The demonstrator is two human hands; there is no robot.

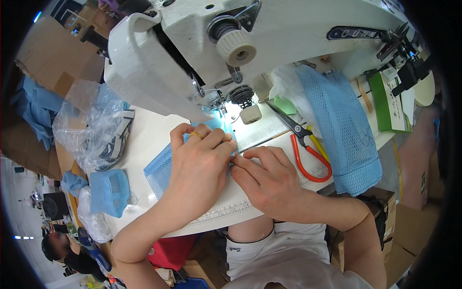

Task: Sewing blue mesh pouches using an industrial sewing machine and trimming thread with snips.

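My left hand lies flat on a piece of blue mesh fabric on the white sewing table, pressing it down just in front of the needle area. A gold ring sits on one finger. My right hand rests beside it, fingertips pinching the edge of the same mesh where the two hands meet. The white sewing machine arches over both hands, its lit needle zone just beyond my fingers.
Red-handled scissors lie right of my right hand. A stack of blue mesh hangs over the table's right edge. Clear plastic bags and a folded blue piece sit at left. A person is at lower left.
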